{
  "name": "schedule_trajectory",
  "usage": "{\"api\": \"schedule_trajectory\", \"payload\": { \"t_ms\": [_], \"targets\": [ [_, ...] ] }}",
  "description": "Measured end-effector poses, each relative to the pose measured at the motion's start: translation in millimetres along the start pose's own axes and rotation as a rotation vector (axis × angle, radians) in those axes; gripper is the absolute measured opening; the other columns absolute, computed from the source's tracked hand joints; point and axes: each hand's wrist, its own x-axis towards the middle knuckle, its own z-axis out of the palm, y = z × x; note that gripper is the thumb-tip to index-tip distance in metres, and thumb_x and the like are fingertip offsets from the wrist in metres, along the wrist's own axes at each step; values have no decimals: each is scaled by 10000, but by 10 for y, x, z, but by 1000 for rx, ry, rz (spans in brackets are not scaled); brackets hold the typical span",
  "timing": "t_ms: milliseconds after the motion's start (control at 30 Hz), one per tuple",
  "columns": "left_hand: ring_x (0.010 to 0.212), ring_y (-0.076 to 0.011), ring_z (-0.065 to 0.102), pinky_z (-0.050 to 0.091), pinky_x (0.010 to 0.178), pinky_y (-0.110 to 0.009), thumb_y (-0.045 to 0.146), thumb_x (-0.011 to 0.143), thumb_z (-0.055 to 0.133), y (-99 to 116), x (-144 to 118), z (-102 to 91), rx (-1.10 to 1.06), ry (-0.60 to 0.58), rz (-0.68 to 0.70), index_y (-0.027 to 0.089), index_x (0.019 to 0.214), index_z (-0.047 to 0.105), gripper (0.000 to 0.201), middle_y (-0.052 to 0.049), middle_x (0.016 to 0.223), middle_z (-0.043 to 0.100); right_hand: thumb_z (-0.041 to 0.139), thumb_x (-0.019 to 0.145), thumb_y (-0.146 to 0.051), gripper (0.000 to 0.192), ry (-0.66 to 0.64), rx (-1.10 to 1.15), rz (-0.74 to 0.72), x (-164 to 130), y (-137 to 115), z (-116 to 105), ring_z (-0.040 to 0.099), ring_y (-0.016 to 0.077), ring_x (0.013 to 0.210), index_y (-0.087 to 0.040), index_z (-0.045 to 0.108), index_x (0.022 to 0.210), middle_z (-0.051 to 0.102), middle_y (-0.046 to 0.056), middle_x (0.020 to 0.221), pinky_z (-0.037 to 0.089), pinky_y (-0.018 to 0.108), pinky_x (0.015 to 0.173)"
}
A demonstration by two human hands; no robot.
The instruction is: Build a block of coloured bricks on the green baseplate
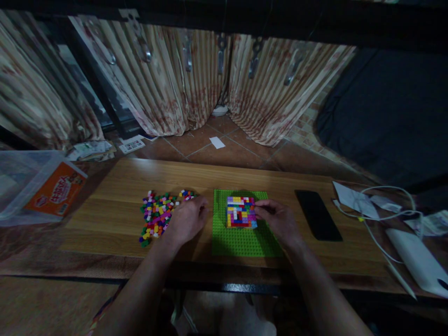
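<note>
The block of small coloured bricks [241, 211] sits pressed onto a green baseplate [241, 238], in its upper half, on a wooden tabletop [115, 205]. In the head view the right hand [278, 221] rests on the baseplate at the block's right edge, fingers curled, thumb and forefinger touching the block's side; whether they pinch a single brick I cannot tell. The left hand [187, 219] lies knuckles up between the baseplate and a loose heap of coloured bricks [157, 217], fingers bent under, so what it may hold is hidden. A few stray bricks [187, 194] lie just beyond that hand. To the right of the baseplate lies a dark phone [318, 214], and further right a white cable [378, 205] loops over papers beside a white power bank [418, 261]. At the far left stands a clear plastic box [31, 186] with an orange label. Beyond the table hang striped curtains [168, 79] over a tiled floor [217, 149].
</note>
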Motion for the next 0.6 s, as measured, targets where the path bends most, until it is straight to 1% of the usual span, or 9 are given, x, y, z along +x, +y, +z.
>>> {"api": "schedule_trajectory", "payload": {
  "t_ms": [200,300,433,600],
  "targets": [
    [771,-174,651,422,697,-256,198,881,462,15,0,-4,21,0,13,198,869,610,148,-43,826,691,720,714,-368,192,-31,-258,-253,-24,79,1,645,189,764,-212,727,824,703,39,855,518,336,723],
    [774,-182,655,422,704,-265,194,878,463,15,-4,-4,31,0,16,198,879,614,151,-43,828,695,671,763,-343,159,-37,-317,-305,-19,103,-9,641,192,789,-218,723,847,694,40,880,505,340,743],
    [786,-185,659,425,702,-263,204,880,469,10,-4,2,40,-8,7,198,896,624,156,-50,847,702,609,818,-323,146,-24,-443,-340,-39,53,-5,636,186,787,-219,704,856,688,33,877,493,336,753],
    [790,-185,663,430,700,-261,206,885,468,10,-3,4,47,-11,16,201,921,636,172,-49,856,710,542,857,-278,153,4,-639,-464,-94,-14,28,633,192,797,-206,675,883,682,48,878,488,337,760]
  ]
}}
